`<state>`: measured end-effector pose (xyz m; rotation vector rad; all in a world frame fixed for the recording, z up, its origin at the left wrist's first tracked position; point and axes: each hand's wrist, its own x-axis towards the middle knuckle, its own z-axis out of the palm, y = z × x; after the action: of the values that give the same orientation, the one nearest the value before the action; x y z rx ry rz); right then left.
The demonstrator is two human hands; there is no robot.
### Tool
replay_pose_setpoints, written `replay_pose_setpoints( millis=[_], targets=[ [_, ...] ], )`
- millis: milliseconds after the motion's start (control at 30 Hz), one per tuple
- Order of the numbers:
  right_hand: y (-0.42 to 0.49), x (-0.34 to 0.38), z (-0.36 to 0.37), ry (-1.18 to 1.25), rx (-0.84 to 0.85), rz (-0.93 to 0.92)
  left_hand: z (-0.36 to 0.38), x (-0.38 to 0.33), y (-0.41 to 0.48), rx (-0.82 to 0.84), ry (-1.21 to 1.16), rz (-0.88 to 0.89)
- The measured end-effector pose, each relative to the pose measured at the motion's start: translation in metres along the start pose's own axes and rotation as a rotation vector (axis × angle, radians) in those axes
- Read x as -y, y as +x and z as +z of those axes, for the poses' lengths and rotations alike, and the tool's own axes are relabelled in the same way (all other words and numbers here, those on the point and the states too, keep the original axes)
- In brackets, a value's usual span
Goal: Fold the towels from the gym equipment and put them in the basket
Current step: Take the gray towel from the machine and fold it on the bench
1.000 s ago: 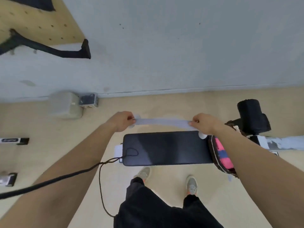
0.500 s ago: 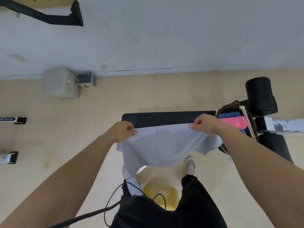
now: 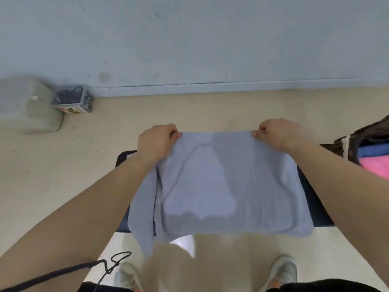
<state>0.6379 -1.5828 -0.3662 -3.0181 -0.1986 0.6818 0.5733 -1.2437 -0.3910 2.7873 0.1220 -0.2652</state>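
A pale wall is filling the far half of the view, meeting a beige floor that is running out of frame on both sides. A light blue towel is lying spread across a black padded worktop and hiding most of it, so only dark strips are showing at the left and right. The towel's left side is bunching into a fold and hanging off the near edge. Its near hem is dissolving into a beige blur, which is also covering the person's legs. The left hand is pinching the far left corner of the towel and the right hand is pinching the far right corner. Each grip is closing tightly on the cloth with thumb against curled fingers, and the far hem is stretching straight between them. Whether that hem is resting on the pad or lifting off it is hard to tell. At the right edge a brown basket is being cut off by the frame, with a blue towel and a pink towel showing inside it. At far left a grey block is sitting blurred beside a small box of dark, unreadable contents. Two pale shoes are peeking out at the bottom, and a black cable is trailing in from the near left.
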Motion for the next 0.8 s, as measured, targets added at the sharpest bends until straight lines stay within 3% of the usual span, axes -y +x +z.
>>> replay_pose_setpoints(
  millis=[200,400,500,800],
  targets=[
    [0.028,-0.006,0.048,-0.032,-0.123,-0.008,0.042,0.018,0.024,0.003,0.117,0.045],
    [-0.026,0.021,0.055,-0.053,-0.404,-0.043,0.025,0.018,-0.039,-0.269,0.095,0.053],
    [-0.072,0.036,0.061,0.004,-0.388,-0.078,0.019,0.021,-0.096,-0.259,-0.015,0.023],
    [-0.182,0.095,0.125,0.135,-0.312,-0.231,0.039,0.068,-0.199,-0.189,-0.006,-0.128]
  ],
)
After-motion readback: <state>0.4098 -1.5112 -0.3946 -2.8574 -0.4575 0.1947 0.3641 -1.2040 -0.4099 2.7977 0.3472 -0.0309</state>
